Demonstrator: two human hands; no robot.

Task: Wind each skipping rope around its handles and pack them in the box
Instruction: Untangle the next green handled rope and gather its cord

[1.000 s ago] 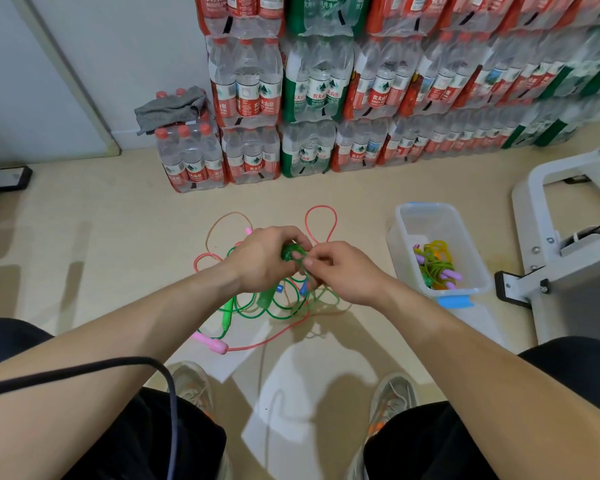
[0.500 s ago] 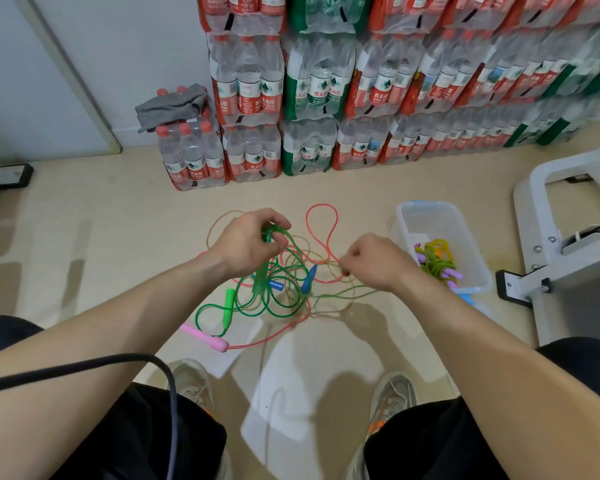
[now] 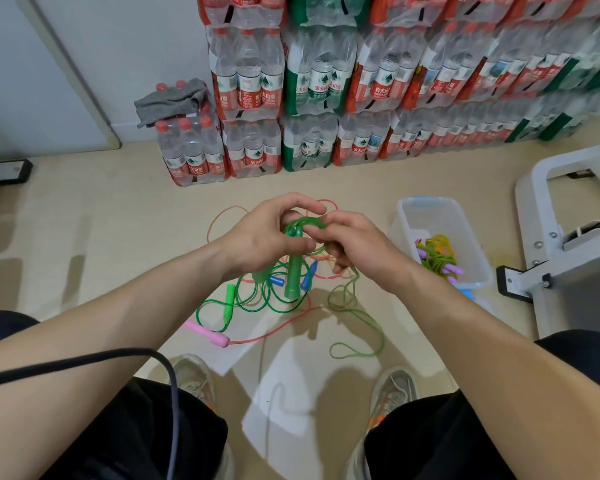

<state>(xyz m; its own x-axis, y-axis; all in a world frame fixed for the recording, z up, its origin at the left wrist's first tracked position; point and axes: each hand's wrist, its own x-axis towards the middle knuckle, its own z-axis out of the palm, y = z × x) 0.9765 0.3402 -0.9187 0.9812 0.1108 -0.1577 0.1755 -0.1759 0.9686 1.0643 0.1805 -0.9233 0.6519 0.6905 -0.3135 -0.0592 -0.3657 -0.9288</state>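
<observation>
Green skipping rope [image 3: 355, 308], part-wound: left hand [image 3: 264, 237] grips its handle [image 3: 293, 275] above the floor tangle [image 3: 257, 301], right hand [image 3: 354, 247] pinches the loop [image 3: 305, 222] at the handle's top (clear box [image 3: 400, 216] near right, one bundle [image 3: 437, 256] inside); risk: trailing slack likely snags the red rope [image 3: 274, 336] and drags it along.

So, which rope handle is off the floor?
The dark green handle, held upright; the light green handle, pink handle and blue handles lie on the floor.

Bare forearms [image 3: 118, 317]. Below your left hand [image 3: 267, 237] and right hand [image 3: 357, 247]: black legwear [image 3: 136, 434], 2 grey sneakers [image 3: 193, 379], 1 black cable [image 3: 84, 362].
</observation>
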